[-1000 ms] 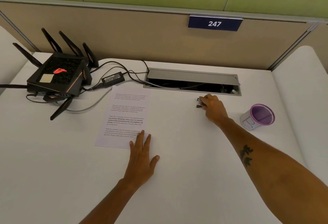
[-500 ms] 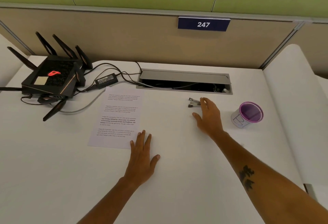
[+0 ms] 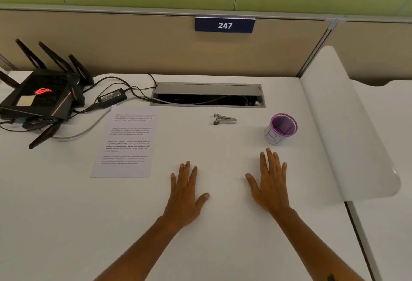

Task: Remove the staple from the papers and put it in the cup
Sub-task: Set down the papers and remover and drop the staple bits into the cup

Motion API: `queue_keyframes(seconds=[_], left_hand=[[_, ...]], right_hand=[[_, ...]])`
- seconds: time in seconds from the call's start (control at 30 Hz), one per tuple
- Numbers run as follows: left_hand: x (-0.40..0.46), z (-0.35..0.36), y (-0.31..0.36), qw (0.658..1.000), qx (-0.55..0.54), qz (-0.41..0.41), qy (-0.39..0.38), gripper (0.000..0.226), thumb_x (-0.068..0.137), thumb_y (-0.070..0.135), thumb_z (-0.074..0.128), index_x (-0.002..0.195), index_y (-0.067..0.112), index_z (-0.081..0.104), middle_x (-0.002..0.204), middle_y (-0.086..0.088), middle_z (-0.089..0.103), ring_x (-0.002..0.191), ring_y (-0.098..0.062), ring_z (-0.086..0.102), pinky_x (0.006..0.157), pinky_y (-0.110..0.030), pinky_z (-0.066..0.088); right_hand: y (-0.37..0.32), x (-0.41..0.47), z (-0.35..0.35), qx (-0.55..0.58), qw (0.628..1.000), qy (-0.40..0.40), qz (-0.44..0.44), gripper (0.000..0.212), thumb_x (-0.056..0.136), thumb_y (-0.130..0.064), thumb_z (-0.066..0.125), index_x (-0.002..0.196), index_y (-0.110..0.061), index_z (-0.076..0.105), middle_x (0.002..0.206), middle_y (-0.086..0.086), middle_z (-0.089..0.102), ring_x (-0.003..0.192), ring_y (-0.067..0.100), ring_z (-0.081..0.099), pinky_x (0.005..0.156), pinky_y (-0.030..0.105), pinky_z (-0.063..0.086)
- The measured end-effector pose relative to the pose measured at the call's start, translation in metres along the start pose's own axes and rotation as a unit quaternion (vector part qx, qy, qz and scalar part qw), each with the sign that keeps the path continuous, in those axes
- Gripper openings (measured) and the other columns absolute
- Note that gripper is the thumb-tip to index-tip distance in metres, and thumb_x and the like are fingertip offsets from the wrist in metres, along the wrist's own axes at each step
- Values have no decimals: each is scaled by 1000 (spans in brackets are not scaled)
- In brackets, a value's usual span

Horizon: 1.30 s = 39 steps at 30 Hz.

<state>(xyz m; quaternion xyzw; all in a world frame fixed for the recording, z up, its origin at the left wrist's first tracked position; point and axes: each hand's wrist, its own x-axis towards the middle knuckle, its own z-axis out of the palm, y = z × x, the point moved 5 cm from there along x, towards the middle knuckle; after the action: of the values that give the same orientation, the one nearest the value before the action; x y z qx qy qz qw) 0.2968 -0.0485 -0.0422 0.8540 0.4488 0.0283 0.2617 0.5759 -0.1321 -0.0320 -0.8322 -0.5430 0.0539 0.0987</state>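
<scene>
The printed papers lie flat on the white desk, left of centre. No staple is visible on them at this size. A small metal staple remover rests alone on the desk, near the cable slot. To its right stands a purple-rimmed cup, upright and tilted a little toward me. My left hand lies flat, palm down, just right of the papers' lower corner and apart from them. My right hand lies flat below the cup, fingers spread, holding nothing.
A black router with antennas, a power brick and cables fill the far left. An open cable slot runs along the back. A white divider panel bounds the desk on the right; a partition wall stands behind.
My right hand has let go of the staple remover and pulled back toward me, now flat on the desk. My left hand has slid off the papers' corner. The view shifted left.
</scene>
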Motion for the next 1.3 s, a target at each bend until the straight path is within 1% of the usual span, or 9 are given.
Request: queue_keyframes(seconds=[0.17,0.3,0.4,0.6,0.7,0.83,0.93,1.1,1.3], left_hand=[[-10,22,6,999,25,-17,-36,97,100,67,39,166,16,-10,172,-4,-30,157,-22,-33,130,-54,-13],[-22,37,4,995,70,-38,-51,102,95,78,25,162,20,-25,168,0,-40,155,-22,-38,126,-52,-23],[-22,41,4,993,81,-53,-60,106,91,84,21,160,23,-30,167,1,-42,154,-22,-40,122,-52,-28],[-19,39,3,991,86,-54,-90,112,84,91,17,157,24,-36,163,2,-48,150,-23,-45,123,-57,-25],[-19,37,5,990,81,-55,-98,113,84,90,18,156,23,-38,162,1,-49,150,-23,-46,123,-57,-25],[-19,36,6,990,77,-56,-106,113,83,90,19,155,25,-39,161,1,-51,148,-23,-48,122,-56,-27],[-18,36,5,989,76,-56,-113,114,83,91,21,155,25,-39,160,1,-51,148,-23,-48,122,-57,-27],[-17,38,3,988,80,-59,-118,114,82,92,21,154,27,-41,160,1,-52,148,-23,-49,120,-55,-30],[-17,37,3,987,85,-60,-126,115,83,92,23,152,28,-42,159,2,-54,147,-24,-49,118,-53,-32]], right_hand=[[47,-25,-10,-20,996,2,82,87,98,-62,40,163,-6,21,174,12,11,161,36,11,127,62,15],[72,-38,-11,-41,989,-25,143,91,100,-64,36,162,2,21,174,16,10,161,36,11,126,64,16],[71,-41,-8,-50,985,-42,157,95,100,-65,39,162,3,18,174,15,9,161,34,10,126,66,13],[51,-27,-4,-37,987,-63,141,93,102,-64,34,164,0,6,175,11,3,162,30,5,127,64,5],[51,-16,-10,21,990,-46,131,89,100,-59,50,162,-1,21,172,14,18,160,33,16,129,56,10],[59,4,-25,133,986,-30,96,67,94,-30,73,151,-8,46,159,11,41,148,31,38,118,43,41],[57,14,-31,112,991,-49,45,54,96,-14,71,147,-9,55,149,9,52,139,29,47,105,37,49],[55,20,-37,53,998,-32,-27,27,96,1,67,122,-1,74,126,14,68,117,34,62,83,35,53],[51,23,-40,43,998,-11,-41,25,90,15,66,108,3,79,101,17,73,94,37,68,73,31,51]])
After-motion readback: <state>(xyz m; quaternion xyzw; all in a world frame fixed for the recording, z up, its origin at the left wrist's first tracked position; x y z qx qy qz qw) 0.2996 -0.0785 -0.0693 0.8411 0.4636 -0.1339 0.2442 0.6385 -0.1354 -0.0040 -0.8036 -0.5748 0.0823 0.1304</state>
